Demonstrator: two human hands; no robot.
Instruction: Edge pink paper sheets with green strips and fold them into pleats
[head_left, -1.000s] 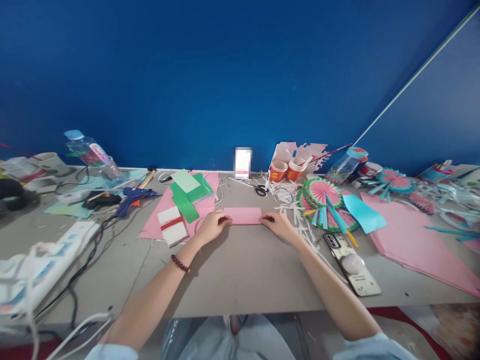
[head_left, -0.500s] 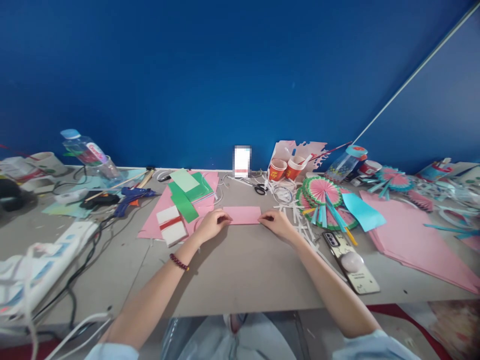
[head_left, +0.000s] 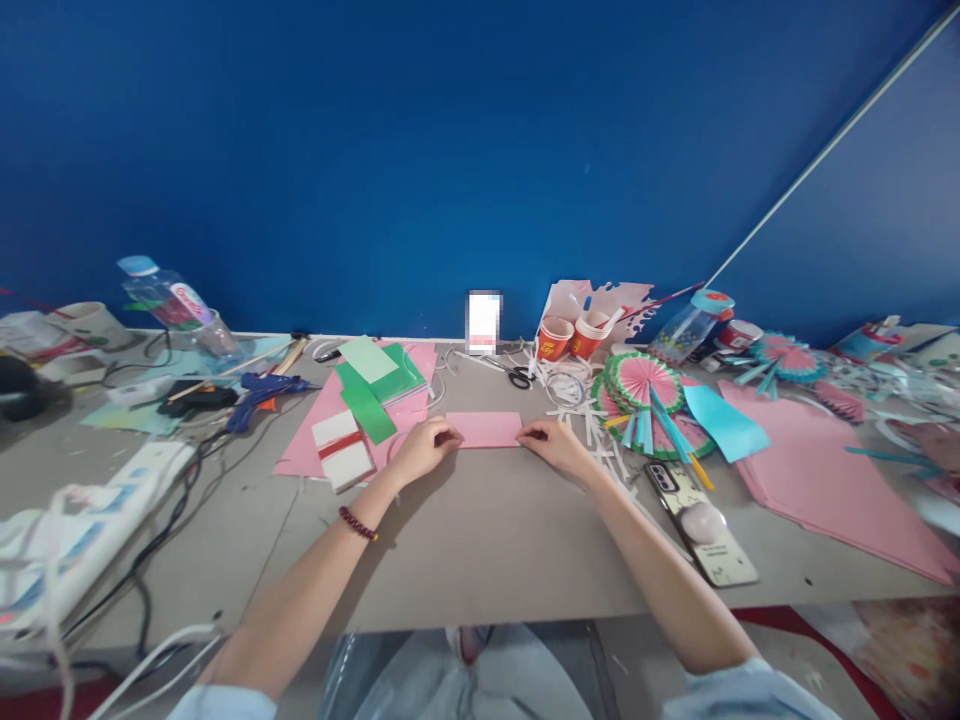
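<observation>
A narrow strip of pink paper (head_left: 489, 428) lies crosswise in front of me, apparently folded along its near edge. My left hand (head_left: 427, 448) pinches its left end between thumb and fingers. At the right end my right hand (head_left: 555, 446) grips the paper the same way, fingers closed. Left of my left hand are a white box with a red band (head_left: 343, 450) and green paper (head_left: 367, 413) on a larger pink sheet (head_left: 300, 450). White paper strips (head_left: 600, 435) lie scattered beside my right hand.
Black-handled scissors (head_left: 519, 377) and red paper cups (head_left: 555, 338) stand behind. To the right are pleated paper fans (head_left: 646, 385), a phone (head_left: 705, 530) and stacked pink paper (head_left: 825, 490). A blue glue gun (head_left: 262, 393) and a power strip (head_left: 105, 520) lie left.
My hands and the pink strip stay almost still. At the far right edge, a blurred shape, possibly another person's hand, has come into view over the items there.
</observation>
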